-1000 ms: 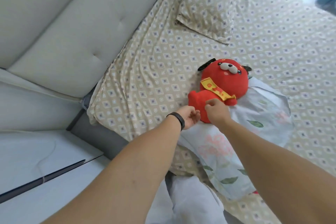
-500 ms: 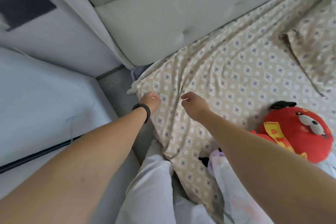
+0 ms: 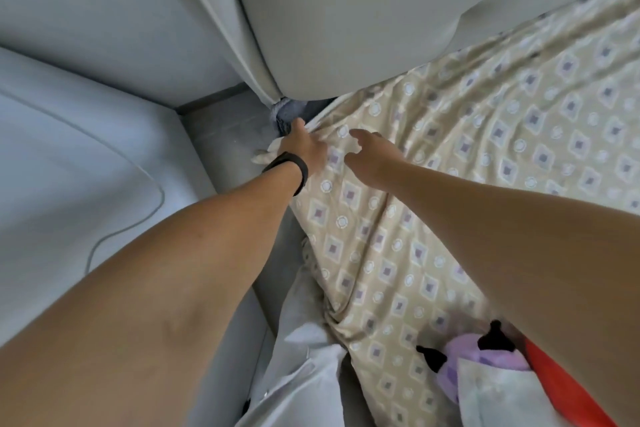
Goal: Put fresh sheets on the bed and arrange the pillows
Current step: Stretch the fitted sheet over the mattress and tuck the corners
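The beige sheet [image 3: 450,184] with a diamond print covers the mattress up to the padded headboard [image 3: 346,28]. Its near corner is bunched where the headboard ends. My left hand [image 3: 304,146], with a black wristband, lies stretched over that corner, fingertips at the dark gap under the headboard, and a fold of sheet sticks out beside the palm. My right hand [image 3: 370,152] rests just to its right on the sheet, fingers loose and one pointing at the corner. The frame is motion-blurred. No pillow shows.
A pale grey bedside surface [image 3: 69,166] with a thin cable lies to the left. A purple plush [image 3: 485,367], a red plush [image 3: 568,392] and a pale floral cloth [image 3: 502,399] lie at the bottom right. White fabric [image 3: 311,374] hangs by the bed's side.
Both hands left the red plush and moved left to the sheet's corner at the headboard. My view swung left and closer, and the hands reach further toward the gap than half a second ago.
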`<state>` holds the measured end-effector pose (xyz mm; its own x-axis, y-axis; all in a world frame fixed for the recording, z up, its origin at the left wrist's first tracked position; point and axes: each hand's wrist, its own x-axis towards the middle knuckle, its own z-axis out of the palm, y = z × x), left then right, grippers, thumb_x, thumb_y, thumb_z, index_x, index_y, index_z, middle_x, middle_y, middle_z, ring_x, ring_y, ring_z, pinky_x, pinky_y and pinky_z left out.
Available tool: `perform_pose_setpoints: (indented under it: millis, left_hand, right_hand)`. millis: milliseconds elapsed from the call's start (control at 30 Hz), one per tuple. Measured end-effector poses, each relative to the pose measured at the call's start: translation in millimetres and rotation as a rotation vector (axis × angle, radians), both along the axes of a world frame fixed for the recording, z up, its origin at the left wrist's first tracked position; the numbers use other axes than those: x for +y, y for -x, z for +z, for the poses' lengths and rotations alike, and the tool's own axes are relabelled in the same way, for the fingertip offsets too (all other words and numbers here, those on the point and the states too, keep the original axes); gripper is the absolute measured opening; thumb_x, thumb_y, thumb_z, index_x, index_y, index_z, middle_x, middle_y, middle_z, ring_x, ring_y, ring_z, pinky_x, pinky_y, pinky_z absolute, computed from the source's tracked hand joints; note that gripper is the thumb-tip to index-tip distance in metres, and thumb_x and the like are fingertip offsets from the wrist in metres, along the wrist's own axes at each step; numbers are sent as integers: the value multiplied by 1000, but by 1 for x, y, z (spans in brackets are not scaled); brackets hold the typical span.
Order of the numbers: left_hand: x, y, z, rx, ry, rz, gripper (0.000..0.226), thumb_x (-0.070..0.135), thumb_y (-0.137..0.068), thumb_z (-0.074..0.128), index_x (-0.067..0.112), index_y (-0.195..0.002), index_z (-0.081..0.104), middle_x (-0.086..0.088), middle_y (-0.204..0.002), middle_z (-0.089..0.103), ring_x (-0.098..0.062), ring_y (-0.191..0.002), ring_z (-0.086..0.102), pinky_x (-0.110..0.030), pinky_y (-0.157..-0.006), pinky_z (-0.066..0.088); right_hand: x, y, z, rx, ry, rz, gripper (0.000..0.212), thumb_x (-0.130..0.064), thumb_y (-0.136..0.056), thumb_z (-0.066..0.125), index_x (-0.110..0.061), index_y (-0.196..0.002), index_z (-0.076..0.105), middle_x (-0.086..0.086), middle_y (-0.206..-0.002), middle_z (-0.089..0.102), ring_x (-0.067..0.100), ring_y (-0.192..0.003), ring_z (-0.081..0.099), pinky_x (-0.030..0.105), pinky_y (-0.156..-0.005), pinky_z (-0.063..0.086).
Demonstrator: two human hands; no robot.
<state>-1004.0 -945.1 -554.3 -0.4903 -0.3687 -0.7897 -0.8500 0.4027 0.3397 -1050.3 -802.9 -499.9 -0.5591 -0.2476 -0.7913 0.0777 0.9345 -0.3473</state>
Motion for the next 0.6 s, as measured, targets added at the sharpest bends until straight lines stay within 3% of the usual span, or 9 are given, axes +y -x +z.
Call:
perform_pose_setpoints:
  millis: [100, 267, 333, 400, 467, 533, 600]
  left_hand:
    - [-14, 1, -14, 22, -13, -43, 36, 36, -77, 49, 14, -104, 61, -14, -95, 71, -37, -89, 69, -48, -79, 60]
    - [-66, 17, -17, 209, 238, 554, 22, 18, -87, 52, 8, -102, 66, -16, -107, 70, -33, -98, 68, -37, -83, 56]
    - [-64, 19, -20, 262, 267, 681, 23, 17, -87, 51, 8, -105, 61, -13, -106, 69, -32, -96, 66, -32, -79, 52]
    - [-53, 21, -22, 307, 230, 814, 31, 12, -90, 52, 10, -121, 53, -5, -105, 62, -25, -90, 60, -27, -76, 44]
    - [-48, 17, -19, 379, 200, 840, 39, 11, -91, 55, 13, -127, 41, -2, -106, 52, -20, -87, 55, -21, -73, 43]
    - [-41, 5, -11, 430, 131, 837, 35, 14, -92, 59, 15, -120, 38, 0, -103, 51, -13, -81, 55, -9, -62, 46]
    - [-24, -12, -4, 489, 134, 679, 27, 13, -90, 58, 15, -109, 40, 1, -93, 54, -12, -77, 57, -10, -61, 51]
  right_hand:
    - [-6, 1, -9, -1, -13, 63, 66, -29, -98, 46, -32, -160, 23, 0, -163, 25, 25, -109, 56, 27, -64, 43]
    - [-13, 0, -17, -14, 5, 158, 72, -30, -94, 48, -36, -160, 19, -10, -167, 12, 31, -141, 38, 31, -74, 55]
    - [-15, 6, -20, -1, 1, 206, 75, -32, -94, 48, -38, -160, 14, -11, -168, 7, 32, -147, 28, 39, -95, 52]
    - [-16, 14, -26, 26, -25, 257, 77, -33, -94, 50, -38, -160, 10, -9, -169, 2, 32, -153, 15, 49, -115, 35]
    - [-15, 26, -32, 47, -51, 327, 78, -33, -96, 50, -38, -161, 7, -7, -169, -4, 30, -155, 4, 53, -119, 25]
    - [-13, 38, -38, 88, -77, 386, 78, -34, -96, 50, -34, -161, 7, -7, -169, -3, 28, -155, 1, 55, -120, 24]
    - [-10, 51, -45, 143, -128, 406, 76, -36, -96, 49, -28, -161, 10, -3, -169, 3, 28, -154, 2, 56, -120, 24]
